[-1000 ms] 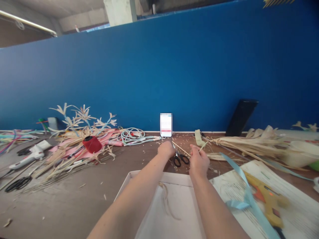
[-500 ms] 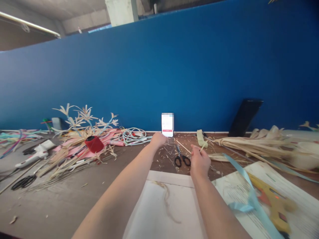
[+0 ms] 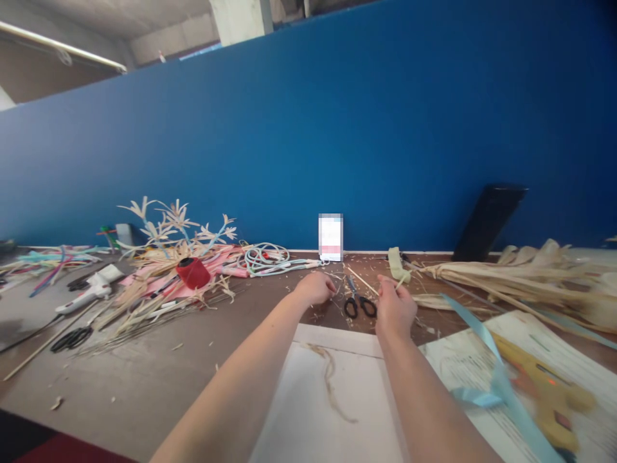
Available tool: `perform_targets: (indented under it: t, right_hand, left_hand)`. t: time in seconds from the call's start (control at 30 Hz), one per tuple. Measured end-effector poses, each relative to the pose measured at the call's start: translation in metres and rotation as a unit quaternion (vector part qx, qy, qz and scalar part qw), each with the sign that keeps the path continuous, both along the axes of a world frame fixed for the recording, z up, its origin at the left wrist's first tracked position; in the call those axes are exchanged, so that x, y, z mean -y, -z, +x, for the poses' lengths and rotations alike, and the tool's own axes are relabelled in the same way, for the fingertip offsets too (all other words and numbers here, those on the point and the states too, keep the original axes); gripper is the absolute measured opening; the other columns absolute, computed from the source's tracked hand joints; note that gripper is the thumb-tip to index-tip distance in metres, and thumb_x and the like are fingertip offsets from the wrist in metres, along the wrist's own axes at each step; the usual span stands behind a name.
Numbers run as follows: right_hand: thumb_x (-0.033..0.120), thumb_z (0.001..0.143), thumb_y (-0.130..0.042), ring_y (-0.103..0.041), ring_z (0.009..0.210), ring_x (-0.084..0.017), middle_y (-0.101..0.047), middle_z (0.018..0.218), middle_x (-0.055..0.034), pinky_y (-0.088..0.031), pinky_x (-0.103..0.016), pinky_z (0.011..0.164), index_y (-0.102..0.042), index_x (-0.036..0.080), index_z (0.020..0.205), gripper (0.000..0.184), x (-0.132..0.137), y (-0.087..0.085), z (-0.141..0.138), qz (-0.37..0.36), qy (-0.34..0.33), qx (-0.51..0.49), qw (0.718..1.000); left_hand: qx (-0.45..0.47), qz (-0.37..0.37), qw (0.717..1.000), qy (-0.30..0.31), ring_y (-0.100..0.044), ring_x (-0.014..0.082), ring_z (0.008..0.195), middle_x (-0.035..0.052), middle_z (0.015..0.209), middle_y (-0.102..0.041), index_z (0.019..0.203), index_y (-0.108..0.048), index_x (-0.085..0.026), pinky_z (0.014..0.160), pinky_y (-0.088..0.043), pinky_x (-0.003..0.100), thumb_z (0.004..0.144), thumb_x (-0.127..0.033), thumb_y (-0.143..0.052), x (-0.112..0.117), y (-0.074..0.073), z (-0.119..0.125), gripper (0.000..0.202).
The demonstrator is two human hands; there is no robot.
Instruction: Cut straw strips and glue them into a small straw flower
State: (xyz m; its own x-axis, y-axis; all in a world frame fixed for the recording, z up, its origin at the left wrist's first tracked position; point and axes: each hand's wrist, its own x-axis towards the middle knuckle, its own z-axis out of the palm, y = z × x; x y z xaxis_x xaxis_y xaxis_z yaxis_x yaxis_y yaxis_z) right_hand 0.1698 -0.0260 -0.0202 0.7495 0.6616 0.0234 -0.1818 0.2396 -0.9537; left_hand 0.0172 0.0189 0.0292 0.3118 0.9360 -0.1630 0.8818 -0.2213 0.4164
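My right hand [image 3: 396, 307] is closed on a thin pale stick [image 3: 362, 280], which sticks out to the upper left. A short pale piece also shows above its fingertips. My left hand [image 3: 315, 289] hovers in front of an upright phone [image 3: 330, 239] with a lit screen, fingers curled and close together; whether something thin is between them I cannot make out. Between my hands lie black-handled scissors [image 3: 359, 307]. A pale green roll of tape [image 3: 398, 265] rests just behind my right hand. Below my forearms is a white sheet [image 3: 308, 399] with a twisted strand of fibre [image 3: 330, 379] on it.
At right, a yellow glue gun [image 3: 547, 392] and light blue ribbon [image 3: 496, 360] lie on printed paper. Behind them is a bundle of dried husk strips [image 3: 486, 273]. Left are a red thread spool [image 3: 193, 273], husk flowers [image 3: 178, 218], a white glue gun [image 3: 87, 292] and more scissors [image 3: 72, 339].
My left hand has drawn back from the phone toward me. My right hand keeps its grip on the stick. The whole view has shifted slightly.
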Motion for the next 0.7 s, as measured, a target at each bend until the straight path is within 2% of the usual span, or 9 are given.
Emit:
perform_targets:
  t: [0.13, 0.3, 0.47, 0.57, 0.7]
  right_hand:
    - [0.037, 0.066, -0.059, -0.033, 0.042, -0.007, -0.047, 0.054, 0.0028, -0.024, -0.020, 0.035, -0.068, 0.012, 0.090, 0.036, 0.000, 0.002, 0.001, -0.003, 0.013, 0.010, 1.000]
    - [0.036, 0.066, -0.058, -0.032, 0.041, -0.007, -0.048, 0.054, 0.0029, -0.024, -0.020, 0.035, -0.068, 0.013, 0.091, 0.035, -0.001, 0.005, 0.001, 0.000, 0.008, 0.011, 1.000]
    - [0.036, 0.066, -0.058, -0.032, 0.040, -0.007, -0.048, 0.054, 0.0031, -0.022, -0.021, 0.035, -0.068, 0.013, 0.089, 0.034, 0.000, 0.003, 0.001, 0.004, 0.008, 0.003, 1.000]
    - [0.038, 0.066, -0.057, -0.032, 0.039, -0.007, -0.047, 0.053, 0.0037, -0.022, -0.021, 0.035, -0.067, 0.014, 0.088, 0.034, 0.000, 0.002, 0.001, 0.006, 0.012, 0.002, 1.000]
    - [0.045, 0.069, -0.053, -0.032, 0.038, -0.008, -0.048, 0.052, 0.0035, -0.024, -0.023, 0.037, -0.066, 0.013, 0.090, 0.041, 0.000, 0.004, 0.006, 0.013, 0.027, 0.055, 0.998]
  left_hand:
    - [-0.090, 0.001, 0.996, 0.025, -0.062, 0.0154, 0.077, 0.0031, 0.088, -0.069, 0.086, -0.070, -0.025, 0.066, -0.046, 0.021, 0.066, -0.024, -0.058, 0.020, -0.005, 0.006, 0.022]
    - [-0.189, 0.029, 0.981, -0.016, -0.062, 0.0269, 0.085, 0.0179, 0.090, -0.066, 0.090, -0.067, -0.013, 0.071, -0.049, 0.034, 0.066, -0.017, -0.056, 0.037, -0.017, -0.003, 0.027]
    - [-0.213, 0.029, 0.976, -0.024, -0.062, 0.0307, 0.087, 0.0213, 0.089, -0.066, 0.092, -0.067, -0.011, 0.072, -0.049, 0.039, 0.063, -0.011, -0.056, 0.049, -0.021, -0.012, 0.030]
    - [-0.210, 0.024, 0.977, -0.026, -0.063, 0.0314, 0.086, 0.0220, 0.089, -0.066, 0.089, -0.067, -0.010, 0.070, -0.050, 0.039, 0.062, -0.010, -0.056, 0.054, -0.016, -0.011, 0.029]
    - [-0.192, 0.032, 0.981, -0.023, -0.063, 0.0305, 0.085, 0.0205, 0.089, -0.066, 0.087, -0.068, -0.011, 0.070, -0.049, 0.038, 0.065, -0.012, -0.053, 0.057, -0.009, -0.013, 0.026]
